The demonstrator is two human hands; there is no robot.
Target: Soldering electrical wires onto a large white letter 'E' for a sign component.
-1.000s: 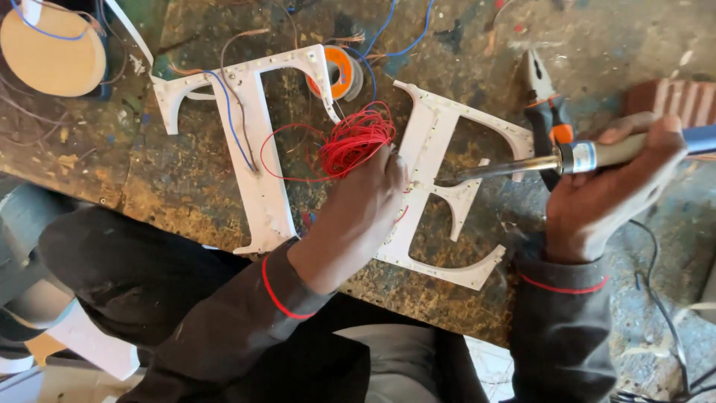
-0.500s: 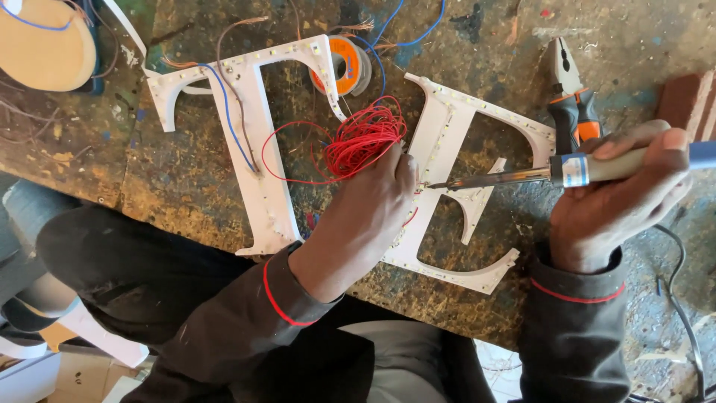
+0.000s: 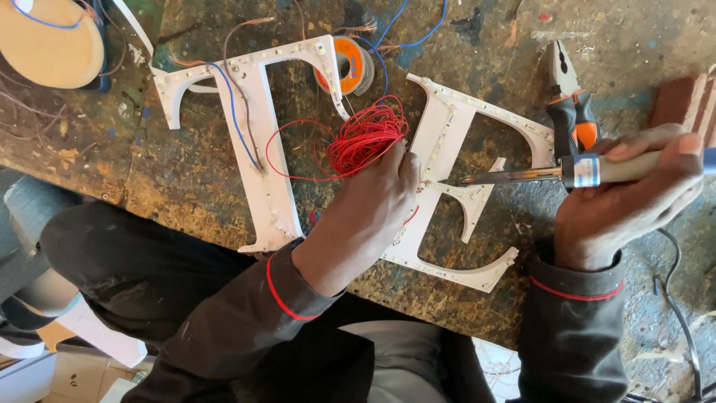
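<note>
A white E-shaped sign letter [image 3: 447,186], edged with a strip of small LEDs, is laid flat on a stained, paint-spattered workbench [image 3: 179,179] and is taken here as the landmark. The left hand [image 3: 373,205] is pressed down on the letter's spine, fingers drawn together; whether something thin is pinched beneath them cannot be told. A tangled coil of red wire [image 3: 365,138] is seen just beyond that hand, touching the letter's upper left edge, with one loop trailing further left.

A soldering iron [image 3: 567,173] is clamped in the right hand [image 3: 626,201], fingers wrapped round its pale handle to the right of the letter. The metal shaft is held level across the letter's upper opening, and its tip is brought to the spine, just beside the left fingertips.

Pliers with orange and black handles [image 3: 570,104] are laid just beyond the letter's upper right arm. A spool of solder with an orange core [image 3: 347,67] is placed to the upper left of the letter. Further left, a white T-shaped sign letter [image 3: 257,134] is laid flat, a blue wire [image 3: 235,112] running along its stem. A round tan disc [image 3: 48,45] is seen well apart, at the far left of the bench. A reddish brick [image 3: 682,101] is set to the far right.
</note>
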